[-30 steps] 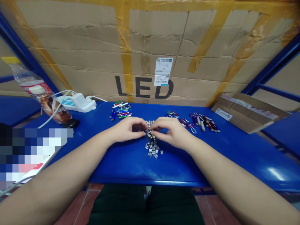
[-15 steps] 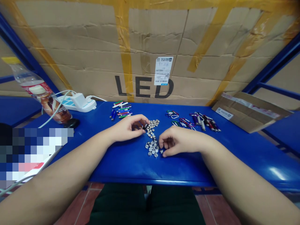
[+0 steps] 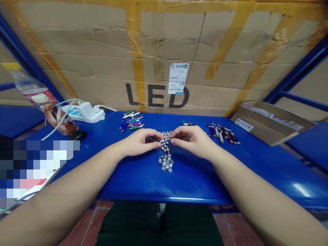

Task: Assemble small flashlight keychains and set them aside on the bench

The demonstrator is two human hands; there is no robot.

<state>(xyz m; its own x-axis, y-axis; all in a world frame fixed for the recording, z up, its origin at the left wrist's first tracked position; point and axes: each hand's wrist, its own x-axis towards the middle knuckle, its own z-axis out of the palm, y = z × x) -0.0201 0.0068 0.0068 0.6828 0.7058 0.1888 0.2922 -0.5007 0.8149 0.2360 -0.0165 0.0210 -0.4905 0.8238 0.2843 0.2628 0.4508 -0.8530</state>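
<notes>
My left hand (image 3: pixel 140 141) rests on the blue table (image 3: pixel 143 177) with its fingers curled round a small dark tube, whose silver end shows at the fingertips. My right hand (image 3: pixel 191 140) meets it from the right, thumb and forefinger pinched at that silver end; what it pinches is too small to name. Both hands hover over a heap of small silver caps (image 3: pixel 166 160) in the middle of the table.
Coloured little tubes (image 3: pixel 132 121) lie in a row behind my left hand. More tubes with clips (image 3: pixel 222 133) lie behind my right hand. A drink bottle (image 3: pixel 44 102) and a white power strip (image 3: pixel 84 112) stand at the left, a flat carton (image 3: pixel 271 121) at the right, a large cardboard wall (image 3: pixel 164 58) behind.
My right hand dropped to the near side of the cap heap half a second ago, then rose back to the tube in my left hand. The left hand barely moved.
</notes>
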